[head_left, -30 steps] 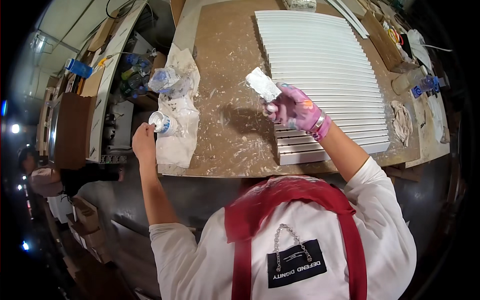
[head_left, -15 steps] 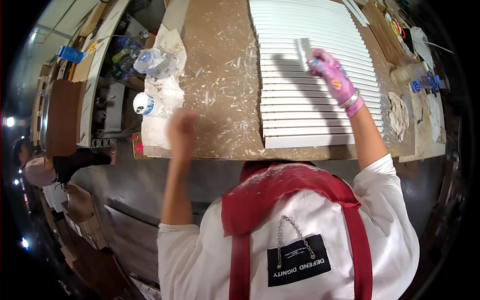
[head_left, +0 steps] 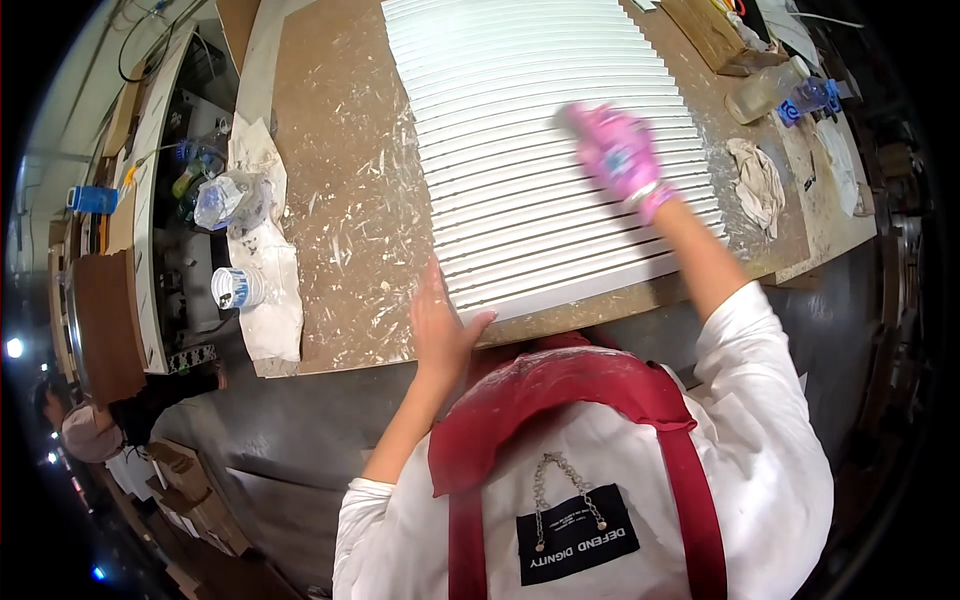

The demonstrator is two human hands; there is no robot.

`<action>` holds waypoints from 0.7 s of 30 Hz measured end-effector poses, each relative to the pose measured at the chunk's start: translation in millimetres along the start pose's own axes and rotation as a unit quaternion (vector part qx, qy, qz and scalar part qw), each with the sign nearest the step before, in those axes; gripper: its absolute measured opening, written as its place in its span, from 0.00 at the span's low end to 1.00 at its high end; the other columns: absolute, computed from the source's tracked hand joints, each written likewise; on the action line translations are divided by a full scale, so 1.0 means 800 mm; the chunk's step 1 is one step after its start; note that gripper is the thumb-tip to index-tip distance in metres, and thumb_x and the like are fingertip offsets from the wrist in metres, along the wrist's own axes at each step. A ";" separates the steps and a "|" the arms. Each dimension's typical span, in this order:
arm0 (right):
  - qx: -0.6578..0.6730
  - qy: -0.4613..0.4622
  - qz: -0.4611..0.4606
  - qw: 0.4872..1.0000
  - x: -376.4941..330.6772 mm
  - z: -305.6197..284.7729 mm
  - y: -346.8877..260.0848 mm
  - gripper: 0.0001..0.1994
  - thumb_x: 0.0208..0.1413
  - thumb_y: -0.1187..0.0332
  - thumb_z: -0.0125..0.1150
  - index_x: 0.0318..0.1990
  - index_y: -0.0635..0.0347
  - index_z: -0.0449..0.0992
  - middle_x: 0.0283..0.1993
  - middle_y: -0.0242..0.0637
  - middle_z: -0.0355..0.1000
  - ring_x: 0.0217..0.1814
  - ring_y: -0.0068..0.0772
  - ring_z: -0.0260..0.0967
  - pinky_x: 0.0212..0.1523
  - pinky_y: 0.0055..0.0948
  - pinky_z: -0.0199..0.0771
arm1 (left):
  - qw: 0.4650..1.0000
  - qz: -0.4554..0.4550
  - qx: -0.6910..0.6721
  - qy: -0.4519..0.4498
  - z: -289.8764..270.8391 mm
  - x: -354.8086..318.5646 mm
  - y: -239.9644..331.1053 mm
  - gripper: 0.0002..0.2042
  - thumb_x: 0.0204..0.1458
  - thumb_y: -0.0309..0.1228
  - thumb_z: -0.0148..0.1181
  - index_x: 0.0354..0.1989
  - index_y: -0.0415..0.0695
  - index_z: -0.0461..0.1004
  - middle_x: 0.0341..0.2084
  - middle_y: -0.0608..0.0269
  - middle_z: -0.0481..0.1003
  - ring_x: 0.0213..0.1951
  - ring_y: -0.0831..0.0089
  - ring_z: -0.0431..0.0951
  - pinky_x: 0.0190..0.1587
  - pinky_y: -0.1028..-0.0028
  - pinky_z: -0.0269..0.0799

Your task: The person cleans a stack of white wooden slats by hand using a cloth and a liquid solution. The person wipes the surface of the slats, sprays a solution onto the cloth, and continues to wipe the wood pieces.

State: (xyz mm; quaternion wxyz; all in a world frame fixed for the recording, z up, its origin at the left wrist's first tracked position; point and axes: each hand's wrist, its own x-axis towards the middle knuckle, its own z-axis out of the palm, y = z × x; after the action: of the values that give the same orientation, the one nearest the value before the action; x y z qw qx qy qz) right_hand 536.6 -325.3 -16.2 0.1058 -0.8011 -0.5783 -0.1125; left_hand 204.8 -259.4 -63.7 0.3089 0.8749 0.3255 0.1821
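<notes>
A white slatted panel (head_left: 545, 190) lies flat on the brown workbench, its ridges running from left to right. My left hand (head_left: 442, 325) is bare and rests at the panel's near left corner, fingers stretched out along the side edge and thumb apart by the front edge. Over the panel's right half is my right hand (head_left: 618, 155) in a pink patterned glove, smeared by motion. Its fingers are closed on a flat grey-white strip (head_left: 574, 118), blurred and mostly hidden; its exact kind cannot be told.
White dust and flakes mark the workbench (head_left: 340, 200). To the left, a white cup (head_left: 238, 288) and a clear plastic bag (head_left: 228, 200) sit on a stained cloth (head_left: 270, 325). At right are a crumpled rag (head_left: 757, 185), a bottle (head_left: 765, 92) and a cardboard box (head_left: 710, 35). Another person (head_left: 90, 430) is far left.
My left hand has come right, from above the bare bench to the panel's corner. My right hand has turned and lowered with the grey-white strip. The whole view has shifted and tilted.
</notes>
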 end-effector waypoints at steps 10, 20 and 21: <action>0.155 0.081 -0.179 0.968 -0.020 -0.003 -0.079 0.13 0.46 0.67 0.56 0.42 0.53 0.69 0.24 0.35 0.67 0.22 0.37 0.68 0.21 0.33 0.69 | 0.998 -0.053 -0.006 -0.021 0.007 -0.012 -0.007 0.46 0.38 0.36 0.73 0.65 0.36 0.53 0.59 0.38 0.62 0.60 0.44 0.61 0.64 0.58 0.53; 0.004 0.080 0.021 0.997 -0.063 -0.003 0.158 0.12 0.55 0.61 0.53 0.42 0.55 0.72 0.28 0.40 0.73 0.25 0.41 0.71 0.25 0.36 0.72 | 0.991 -0.108 -0.067 -0.039 0.013 -0.010 -0.005 0.44 0.42 0.33 0.70 0.67 0.34 0.50 0.63 0.40 0.56 0.65 0.50 0.57 0.66 0.63 0.51; -0.081 0.005 -0.013 0.997 -0.058 -0.001 0.107 0.12 0.57 0.59 0.55 0.43 0.54 0.74 0.29 0.37 0.73 0.26 0.39 0.71 0.24 0.35 0.69 | 0.990 -0.109 -0.077 -0.037 0.012 -0.012 -0.006 0.44 0.42 0.33 0.69 0.66 0.33 0.50 0.63 0.40 0.56 0.65 0.50 0.57 0.66 0.63 0.50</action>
State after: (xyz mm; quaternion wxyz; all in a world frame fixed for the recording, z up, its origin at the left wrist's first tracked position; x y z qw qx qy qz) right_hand 603.5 -394.0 -33.2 0.0419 -0.7991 -0.5768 -0.1642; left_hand 200.8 -267.3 -74.9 0.4057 0.8137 0.3923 0.1391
